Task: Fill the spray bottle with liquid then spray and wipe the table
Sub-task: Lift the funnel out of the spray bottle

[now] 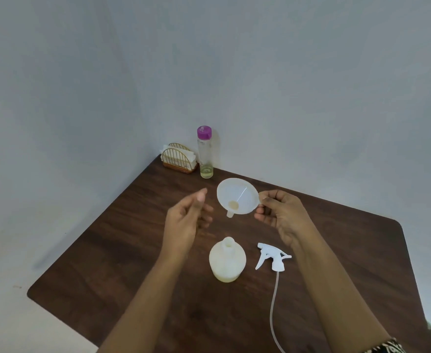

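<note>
A white spray bottle (227, 261) stands uncapped in the middle of the dark wooden table (122, 250). Its white trigger head (273, 256) lies to the right, with a long tube trailing toward me. My right hand (280, 215) pinches the rim of a white funnel (237, 196), held tilted in the air beyond the bottle. My left hand (186, 220) hovers left of the funnel, fingers relaxed, holding nothing. A tall clear bottle (205, 154) with a purple cap and a little yellowish liquid stands at the far corner.
A gold wire napkin holder (178, 159) with white napkins sits at the far corner, left of the clear bottle. Grey walls enclose the table on two sides. The table's left and right edges are in view.
</note>
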